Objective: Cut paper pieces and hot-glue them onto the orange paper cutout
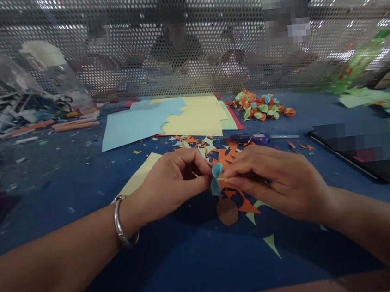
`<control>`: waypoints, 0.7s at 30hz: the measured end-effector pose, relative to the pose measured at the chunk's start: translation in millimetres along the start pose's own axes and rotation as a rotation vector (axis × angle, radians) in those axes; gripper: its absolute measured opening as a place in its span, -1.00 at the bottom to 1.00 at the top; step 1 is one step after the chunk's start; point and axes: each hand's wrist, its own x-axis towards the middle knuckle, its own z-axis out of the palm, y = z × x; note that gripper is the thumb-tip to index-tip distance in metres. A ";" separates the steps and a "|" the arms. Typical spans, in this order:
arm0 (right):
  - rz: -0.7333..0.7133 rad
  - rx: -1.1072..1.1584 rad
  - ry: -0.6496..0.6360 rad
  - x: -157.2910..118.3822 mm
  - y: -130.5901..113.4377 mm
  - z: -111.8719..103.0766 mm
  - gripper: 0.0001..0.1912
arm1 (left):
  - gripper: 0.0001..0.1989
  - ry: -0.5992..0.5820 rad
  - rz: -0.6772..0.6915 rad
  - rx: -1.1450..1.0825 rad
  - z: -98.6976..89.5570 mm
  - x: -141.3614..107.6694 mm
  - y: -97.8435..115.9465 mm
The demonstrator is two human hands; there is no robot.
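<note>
My left hand [170,178], a silver bangle on its wrist, has thumb and forefinger pinched at the edge of a small curled blue paper piece [215,185]. From the other side, my right hand [278,181] pinches a thin pale stick [222,179] whose tip touches the blue paper. Just below the fingertips lies a round brown disc [227,212] on the dark blue tabletop [180,268]. Orange paper scraps [248,206] and pale green scraps [271,245] are strewn around and beneath my hands.
Blue sheets [132,127] and yellow sheets [199,117] lie beyond my hands. Behind the right hand are a purple-handled tool [250,138] and a heap of curled paper pieces [264,106]. Bottles stand left and right before a perforated metal screen [122,47]; people sit behind it.
</note>
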 end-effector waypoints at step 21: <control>-0.006 -0.009 -0.004 1.0 -1.5 0.9 -0.89 | -0.91 0.022 0.003 0.068 4.2 -0.4 2.1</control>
